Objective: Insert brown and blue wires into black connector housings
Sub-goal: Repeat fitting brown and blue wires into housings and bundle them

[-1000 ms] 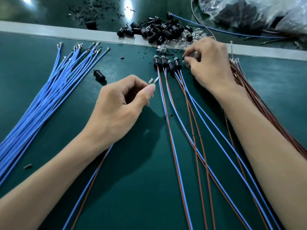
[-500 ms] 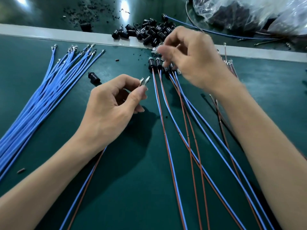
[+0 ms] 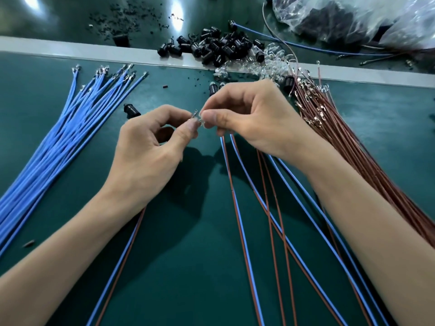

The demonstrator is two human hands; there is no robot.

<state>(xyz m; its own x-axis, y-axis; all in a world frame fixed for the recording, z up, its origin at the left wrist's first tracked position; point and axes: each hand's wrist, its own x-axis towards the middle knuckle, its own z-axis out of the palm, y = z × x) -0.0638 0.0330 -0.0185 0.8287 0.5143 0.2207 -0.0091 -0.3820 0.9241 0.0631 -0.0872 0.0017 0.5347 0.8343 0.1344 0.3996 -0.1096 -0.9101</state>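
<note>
Metal terminals (image 3: 195, 113) of one blue-and-brown wire pair (image 3: 117, 267) poke from the pinch of the left hand (image 3: 150, 158); the right hand (image 3: 249, 118) pinches something small (image 3: 200, 119) against them (clear, hard to identify). Black housings (image 3: 211, 48) lie heaped beyond — mating looks underway, needing straight alignment first.

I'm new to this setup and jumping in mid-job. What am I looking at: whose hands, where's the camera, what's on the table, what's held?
No machine here: a person works with bare hands, filmed by one camera worn on the head, looking down. The left hand pinches a blue and brown wire pair near its metal tips. The right hand pinches a small part right at those tips; it is too small to identify. On the green mat lie loose blue wires at left, brown wires at right, and paired wires between. Black housings and a plastic bag sit at the far edge.
</note>
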